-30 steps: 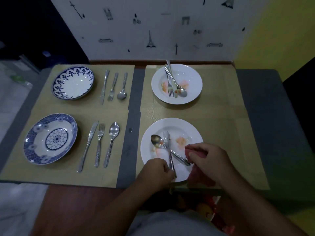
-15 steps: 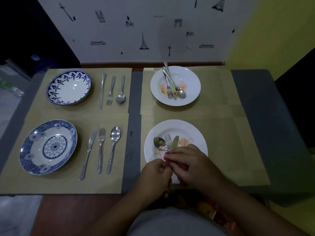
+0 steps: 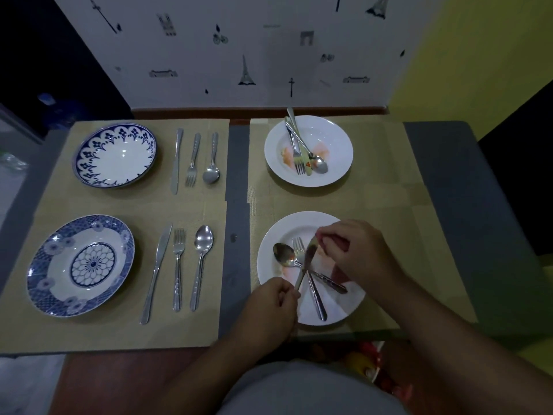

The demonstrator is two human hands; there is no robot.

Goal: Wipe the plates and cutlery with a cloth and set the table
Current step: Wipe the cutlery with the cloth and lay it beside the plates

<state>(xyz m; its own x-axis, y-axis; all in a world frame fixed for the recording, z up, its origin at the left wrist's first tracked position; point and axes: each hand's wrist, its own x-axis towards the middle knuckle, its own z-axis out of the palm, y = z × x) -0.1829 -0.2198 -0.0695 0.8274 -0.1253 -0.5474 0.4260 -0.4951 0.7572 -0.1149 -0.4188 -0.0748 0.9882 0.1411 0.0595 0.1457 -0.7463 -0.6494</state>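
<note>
1 second ago the steel table knife (image 3: 310, 253) lay low over the near white ceramic plate (image 3: 285, 228), with the hands side by side at the near rim. Half a second ago both hands were bunched together at the handle end. Now they are apart. The left hand (image 3: 270, 307) grips the knife's handle in curled fingers just off the plate's near-left rim. The right hand (image 3: 357, 253) has run up the blade and pinches its tip through the dark red cloth (image 3: 339, 243), which is bunched in the fingers and trails under the palm. The knife is lifted clear of the plate and slopes up and away from the person.

I judge this to be 1 full wiping stroke along the knife, from handle to tip, just about ending. Whether the blade is clean cannot be told in this dim light.

The long steel spoon (image 3: 282, 254) and the steel fork (image 3: 317, 301) lie crossed on the same plate, which shows pinkish-orange smears. The far white ceramic plate (image 3: 333, 134) also holds soiled steel cutlery (image 3: 299, 151) and smears. On the left, the far blue-and-white scalloped plate (image 3: 115, 155) and the near blue-and-white flower-patterned plate (image 3: 80, 265) each have a knife, fork and spoon laid in a row beside them. So 2 places look finished and 2 remain, with this knife the 1st piece of the near one
</note>
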